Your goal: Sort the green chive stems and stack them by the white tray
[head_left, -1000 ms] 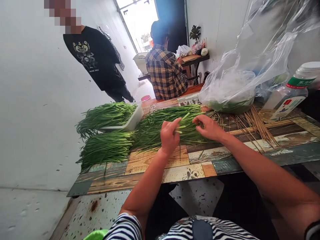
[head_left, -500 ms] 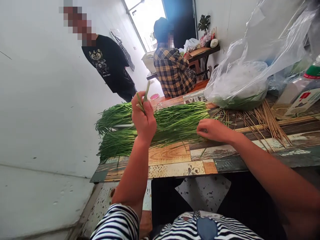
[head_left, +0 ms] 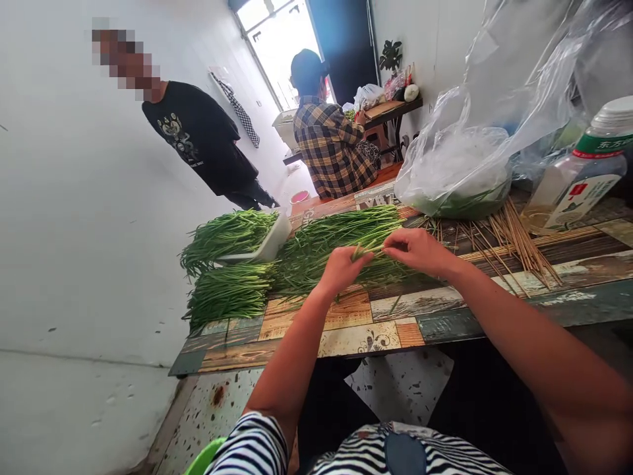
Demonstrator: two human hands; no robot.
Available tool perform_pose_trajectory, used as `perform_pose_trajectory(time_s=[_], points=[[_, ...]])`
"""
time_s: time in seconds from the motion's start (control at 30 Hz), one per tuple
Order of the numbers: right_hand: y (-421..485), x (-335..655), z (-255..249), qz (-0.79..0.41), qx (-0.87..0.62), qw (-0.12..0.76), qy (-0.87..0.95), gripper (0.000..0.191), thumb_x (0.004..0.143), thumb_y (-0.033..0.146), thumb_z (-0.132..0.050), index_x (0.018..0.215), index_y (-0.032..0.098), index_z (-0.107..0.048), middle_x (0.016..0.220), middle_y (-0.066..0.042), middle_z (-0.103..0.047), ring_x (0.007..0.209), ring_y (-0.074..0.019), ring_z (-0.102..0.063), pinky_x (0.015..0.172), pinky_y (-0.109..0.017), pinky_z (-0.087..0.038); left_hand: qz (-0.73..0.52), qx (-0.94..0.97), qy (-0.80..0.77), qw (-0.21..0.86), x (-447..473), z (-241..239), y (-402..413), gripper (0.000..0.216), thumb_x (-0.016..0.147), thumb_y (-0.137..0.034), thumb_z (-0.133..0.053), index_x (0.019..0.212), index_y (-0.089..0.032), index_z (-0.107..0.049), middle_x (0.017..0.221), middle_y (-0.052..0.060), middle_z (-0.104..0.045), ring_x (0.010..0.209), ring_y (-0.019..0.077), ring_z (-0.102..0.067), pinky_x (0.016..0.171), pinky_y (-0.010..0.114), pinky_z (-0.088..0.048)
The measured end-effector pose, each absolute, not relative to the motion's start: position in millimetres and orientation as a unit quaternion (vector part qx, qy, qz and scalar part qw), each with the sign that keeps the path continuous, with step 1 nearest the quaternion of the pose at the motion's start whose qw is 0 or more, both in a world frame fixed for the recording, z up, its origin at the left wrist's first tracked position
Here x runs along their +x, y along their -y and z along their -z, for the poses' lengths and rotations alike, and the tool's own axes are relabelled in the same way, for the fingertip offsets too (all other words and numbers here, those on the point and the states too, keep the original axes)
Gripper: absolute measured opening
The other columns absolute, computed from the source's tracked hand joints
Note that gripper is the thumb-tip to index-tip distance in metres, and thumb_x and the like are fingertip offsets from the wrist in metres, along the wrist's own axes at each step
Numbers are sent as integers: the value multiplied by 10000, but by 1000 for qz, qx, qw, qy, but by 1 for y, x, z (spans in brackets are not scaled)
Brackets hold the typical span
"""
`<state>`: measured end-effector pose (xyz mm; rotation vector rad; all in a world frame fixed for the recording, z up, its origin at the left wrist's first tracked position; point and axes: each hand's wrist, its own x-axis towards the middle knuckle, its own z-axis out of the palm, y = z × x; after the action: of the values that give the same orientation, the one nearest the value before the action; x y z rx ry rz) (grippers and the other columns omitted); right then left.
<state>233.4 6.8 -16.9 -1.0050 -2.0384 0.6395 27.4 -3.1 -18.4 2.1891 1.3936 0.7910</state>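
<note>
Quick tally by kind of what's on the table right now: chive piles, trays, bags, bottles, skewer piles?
Chive piles: 3 (in the white tray, the loose pile in front of it, the big pile under the left hand and right hand)
White tray: 1
Clear plastic bag: 1
Bottle: 1
Skewer pile: 1
Total: 7

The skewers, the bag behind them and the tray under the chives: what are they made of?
The skewers look like bamboo or wood: thin, tan, matte sticks. The bag is clear plastic film, glossy and wrinkled, with greens showing through. The tray seems to be white plastic or foam; its smooth, dull rim leaves that open.
</note>
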Motion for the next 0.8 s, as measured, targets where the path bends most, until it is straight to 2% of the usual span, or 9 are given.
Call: perform_pose_trajectory(time_s=[0.1,0.23,0.33,0.43,0.53,0.6,0.7,0.8], points=[[-9,232,20,-232,-425,384,786,160,784,261,-545,744,150,-655,717,-46,-653,653,-144,-553,618,-260,-396,-289,767,-514,252,31,20,2,351,833,-405,-556,624,-130,-623,562,-41,-509,569,82,-418,569,210,-309],[-12,230,24,-215,-412,398,791,232,844,256,-468,886,155,-673,893,-80,-675,762,-163,-570,670,-270,-412,-301,759,-522,245,35,18,1,385,830,-433,-537,601,-127,-588,566,-45,-456,573,79,-371,568,210,-290],[-13,231,25,-219,-370,335,838,310,895,351,-441,782,163,-661,759,-56,-637,695,-149,-534,637,-259,-382,-286,773,-501,263,34,13,1,424,830,-477,-524,596,-127,-575,570,-45,-428,587,80,-356,572,209,-288],[-13,234,23,-260,-351,273,857,424,917,429,-409,638,169,-594,590,-1,-529,571,-113,-449,554,-240,-319,-252,792,-466,304,32,6,3,421,817,-493,-539,610,-128,-572,577,-46,-431,595,81,-363,574,208,-291],[-16,241,20,-307,-347,267,845,450,903,471,-424,615,167,-588,554,23,-484,550,-98,-411,532,-234,-295,-241,800,-452,312,32,-3,5,386,820,-458,-544,615,-130,-560,576,-47,-434,585,78,-362,564,213,-278],[-20,248,20,-325,-365,307,817,437,870,496,-473,630,163,-624,551,25,-491,558,-98,-415,538,-235,-301,-249,801,-456,297,32,-8,6,382,819,-437,-542,588,-134,-526,569,-49,-414,578,75,-347,559,216,-263],[-28,258,20,-335,-440,420,719,402,785,532,-572,664,164,-682,549,17,-513,557,-108,-420,530,-248,-307,-261,789,-485,273,30,-14,9,395,805,-420,-545,538,-144,-450,554,-52,-368,568,73,-319,547,220,-236],[-27,258,15,-367,-460,500,636,348,678,523,-678,724,181,-725,624,-9,-585,597,-133,-471,549,-264,-352,-268,776,-509,257,27,-12,9,404,800,-411,-546,522,-150,-414,544,-55,-346,556,72,-302,540,221,-224]])
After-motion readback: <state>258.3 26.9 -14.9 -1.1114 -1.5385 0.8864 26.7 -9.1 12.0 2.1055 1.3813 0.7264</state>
